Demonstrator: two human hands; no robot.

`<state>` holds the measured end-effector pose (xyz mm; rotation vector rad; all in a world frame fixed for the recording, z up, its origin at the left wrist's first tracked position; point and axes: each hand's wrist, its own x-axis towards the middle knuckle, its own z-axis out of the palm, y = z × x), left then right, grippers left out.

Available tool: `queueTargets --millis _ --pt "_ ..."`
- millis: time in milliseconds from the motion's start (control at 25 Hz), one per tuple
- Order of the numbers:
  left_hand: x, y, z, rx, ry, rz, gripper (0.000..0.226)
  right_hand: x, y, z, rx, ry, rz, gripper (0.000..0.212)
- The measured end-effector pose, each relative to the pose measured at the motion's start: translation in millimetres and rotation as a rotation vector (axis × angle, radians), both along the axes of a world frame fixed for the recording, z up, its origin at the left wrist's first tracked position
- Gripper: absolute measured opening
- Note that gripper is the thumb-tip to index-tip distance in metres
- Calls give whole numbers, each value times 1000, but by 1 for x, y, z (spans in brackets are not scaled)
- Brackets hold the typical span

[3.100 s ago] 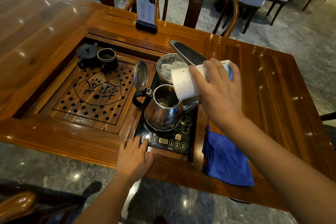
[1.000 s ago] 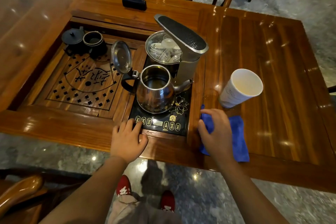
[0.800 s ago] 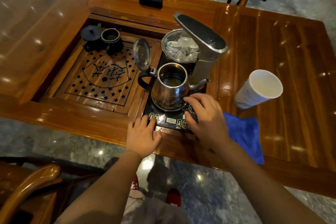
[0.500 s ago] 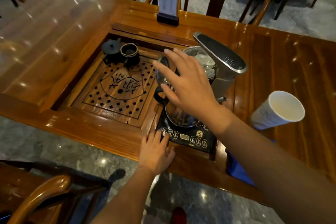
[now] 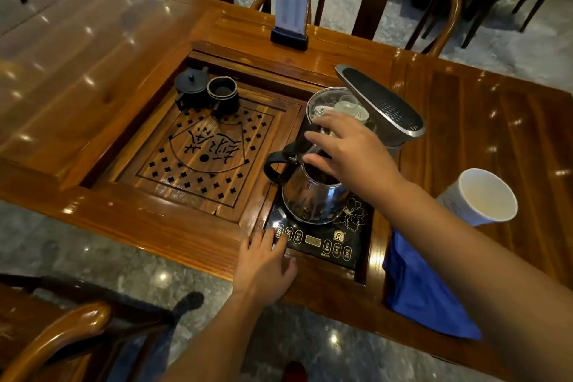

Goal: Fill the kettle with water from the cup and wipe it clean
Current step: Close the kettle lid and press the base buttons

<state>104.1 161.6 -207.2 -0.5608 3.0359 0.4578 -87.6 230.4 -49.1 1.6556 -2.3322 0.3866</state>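
The steel kettle [image 5: 313,198] stands on the black heater plate [image 5: 313,240] set into the wooden table [image 5: 465,121]. My right hand [image 5: 347,149] reaches over the kettle's mouth, with thumb and fingers pinching the hinged kettle lid [image 5: 310,144], which is tilted partway down. My left hand [image 5: 263,267] lies flat at the table's near edge, its fingertips on the heater's buttons. The white paper cup [image 5: 483,195] stands upright to the right, apart from both hands. The blue cloth [image 5: 424,298] lies at the front right edge, partly under my right forearm.
A grey water spout arm [image 5: 381,102] overhangs a glass-lidded pot of small cups [image 5: 335,102] behind the kettle. A slotted wooden tea tray [image 5: 198,149] holds a black teapot [image 5: 190,88] and a black cup [image 5: 223,94]. A menu stand [image 5: 291,9] and chairs are beyond.
My right hand set the cup down at the right, touched the cloth, then rose over the kettle and took hold of the lid. The lid has tipped from upright toward the mouth. The left hand stayed.
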Motion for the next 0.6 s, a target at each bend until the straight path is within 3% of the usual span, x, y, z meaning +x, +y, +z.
queueTargets --millis 240,360,520,600 --pt "-1 0 0 -21 11 -2 49 -1 29 -28 -104 -60 -74 36" --pt "0 0 -2 -34 29 1 47 -1 41 -48 -51 -155 -137 39" --pt "-1 1 -2 -50 37 0 48 1 44 -58 5 -127 -145 38" --pt "0 1 -3 -51 39 -8 49 5 38 -55 70 -168 -151 48"
